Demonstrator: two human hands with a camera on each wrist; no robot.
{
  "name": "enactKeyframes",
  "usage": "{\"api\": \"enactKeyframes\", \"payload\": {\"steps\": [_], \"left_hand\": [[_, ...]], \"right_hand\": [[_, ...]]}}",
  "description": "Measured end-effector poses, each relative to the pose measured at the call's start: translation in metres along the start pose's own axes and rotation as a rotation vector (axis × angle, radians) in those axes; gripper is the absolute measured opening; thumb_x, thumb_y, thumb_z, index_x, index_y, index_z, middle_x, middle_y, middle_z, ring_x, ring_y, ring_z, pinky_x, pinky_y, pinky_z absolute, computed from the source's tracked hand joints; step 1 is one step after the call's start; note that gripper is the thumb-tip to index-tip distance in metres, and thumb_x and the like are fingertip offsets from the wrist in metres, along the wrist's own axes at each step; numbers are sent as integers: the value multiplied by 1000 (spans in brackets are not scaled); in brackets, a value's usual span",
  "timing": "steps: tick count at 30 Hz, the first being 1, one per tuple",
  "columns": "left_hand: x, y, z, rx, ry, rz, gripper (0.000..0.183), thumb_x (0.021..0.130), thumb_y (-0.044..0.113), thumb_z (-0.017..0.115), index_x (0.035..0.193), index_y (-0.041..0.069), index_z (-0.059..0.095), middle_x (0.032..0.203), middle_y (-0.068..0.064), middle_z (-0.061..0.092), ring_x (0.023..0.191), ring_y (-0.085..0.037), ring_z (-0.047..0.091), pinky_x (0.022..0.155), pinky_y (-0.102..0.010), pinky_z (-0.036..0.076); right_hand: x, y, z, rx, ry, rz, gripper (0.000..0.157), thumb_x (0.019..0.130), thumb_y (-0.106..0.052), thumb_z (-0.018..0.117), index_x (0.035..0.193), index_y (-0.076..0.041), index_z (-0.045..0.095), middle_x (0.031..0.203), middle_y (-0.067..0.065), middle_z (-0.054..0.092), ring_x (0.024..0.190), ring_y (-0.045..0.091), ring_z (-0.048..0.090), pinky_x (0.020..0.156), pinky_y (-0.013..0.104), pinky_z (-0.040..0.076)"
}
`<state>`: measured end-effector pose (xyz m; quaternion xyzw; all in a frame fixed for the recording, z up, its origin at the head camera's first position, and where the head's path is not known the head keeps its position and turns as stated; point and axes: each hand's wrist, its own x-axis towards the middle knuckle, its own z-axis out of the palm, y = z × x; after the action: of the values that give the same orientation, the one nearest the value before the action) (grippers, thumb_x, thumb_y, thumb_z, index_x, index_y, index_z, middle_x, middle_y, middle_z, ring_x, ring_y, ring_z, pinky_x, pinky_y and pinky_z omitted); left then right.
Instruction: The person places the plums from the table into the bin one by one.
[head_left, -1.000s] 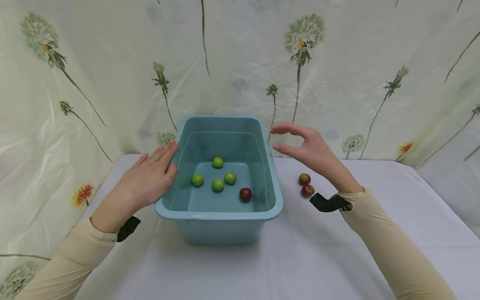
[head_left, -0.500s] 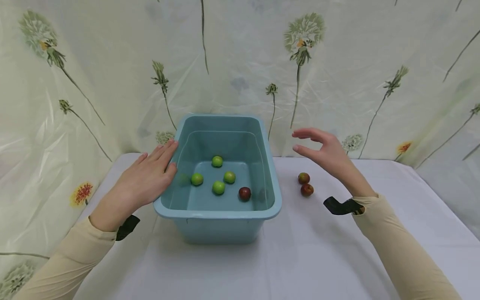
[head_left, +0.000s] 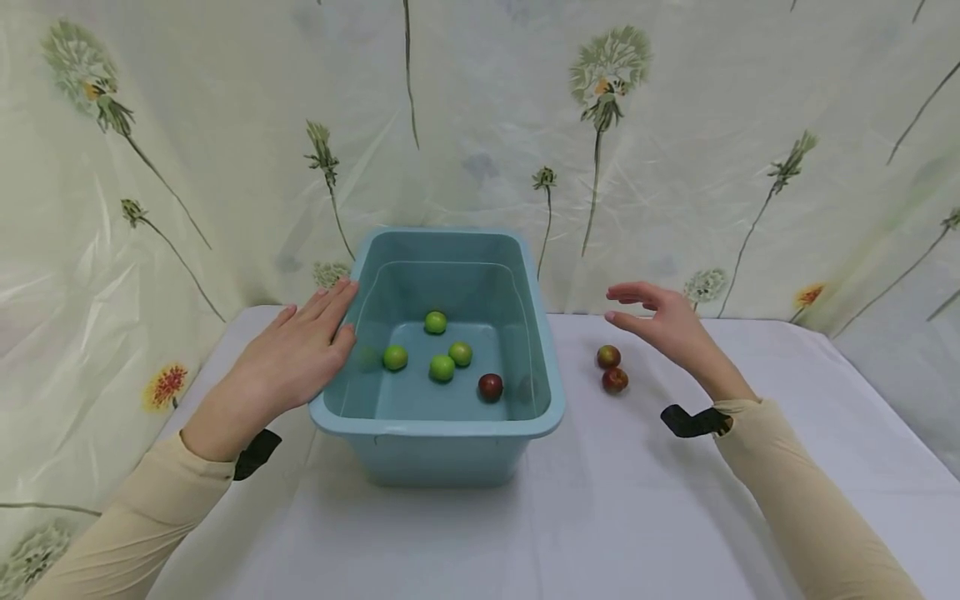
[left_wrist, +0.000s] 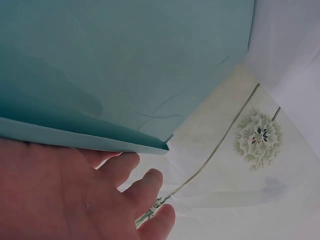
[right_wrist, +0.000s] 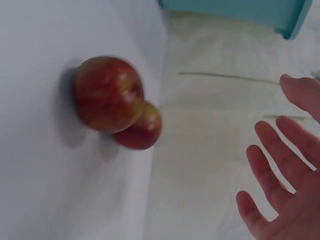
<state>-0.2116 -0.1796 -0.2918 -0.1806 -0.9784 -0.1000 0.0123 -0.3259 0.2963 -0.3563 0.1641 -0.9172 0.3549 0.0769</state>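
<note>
My left hand [head_left: 288, 358] rests on the left rim of a blue plastic tub [head_left: 437, 429], its fingers nearly straight. In the left wrist view its fingers [left_wrist: 145, 187] extend beneath the tub's rim [left_wrist: 75, 140]. Inside the tub lie several small green round fruits [head_left: 442, 368] and one dark red round fruit [head_left: 491, 387]. Right of the tub, my right hand [head_left: 675, 329] hovers with parted fingers and holds nothing. Two small red-and-yellow apples [head_left: 615, 381] sit close together on the table, below and left of it. The right wrist view shows these apples [right_wrist: 107, 94] apart from my fingers [right_wrist: 272, 172].
A white cloth covers the table [head_left: 637, 517]. Behind it hangs a pale plastic sheet [head_left: 480, 108] printed with dandelions. The tub stands near the middle, between my hands.
My right hand has moved right and slightly down, away from the tub's right rim. One green fruit in the tub has shifted slightly right. My left hand has stayed in place.
</note>
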Motion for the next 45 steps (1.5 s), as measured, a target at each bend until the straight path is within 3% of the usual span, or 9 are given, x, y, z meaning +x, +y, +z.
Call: {"api": "enactKeyframes", "payload": {"steps": [12,20,29,37,45], "left_hand": [[1,0,0,-28,-9,-25,58,107,28,24,158,6,11,164,-12,8,148,-37,10,115,-60,11],[1,0,0,-10,-7,-15,57,107,27,24,158,4,12,164,-13,9,148,-37,11,114,-60,11],[1,-1,0,-1,-7,-16,57,107,27,25,158,5,12,164,-13,9,148,-37,11,114,-60,12],[0,0,0,1,1,-8,57,107,27,25,158,4,13,164,-13,10,148,-37,12,114,-61,13],[-1,0,0,11,4,6,57,107,25,26,157,2,14,163,-14,10,147,-39,14,114,-61,13]], "right_hand": [[-7,36,6,19,-105,65,53,93,-36,69,134,-5,56,131,17,59,124,34,50,105,59,33],[-10,55,10,51,-191,46,49,94,-26,68,135,-3,56,131,17,60,124,35,51,102,58,37],[-13,61,15,49,-226,37,44,91,-29,73,126,-4,65,119,10,68,114,27,60,96,46,43],[-15,64,19,37,-248,60,45,90,-32,73,127,-6,65,120,10,68,113,24,57,95,41,41],[-18,64,22,35,-239,55,42,91,-26,72,126,-4,66,120,12,67,114,26,56,93,39,42]]}}
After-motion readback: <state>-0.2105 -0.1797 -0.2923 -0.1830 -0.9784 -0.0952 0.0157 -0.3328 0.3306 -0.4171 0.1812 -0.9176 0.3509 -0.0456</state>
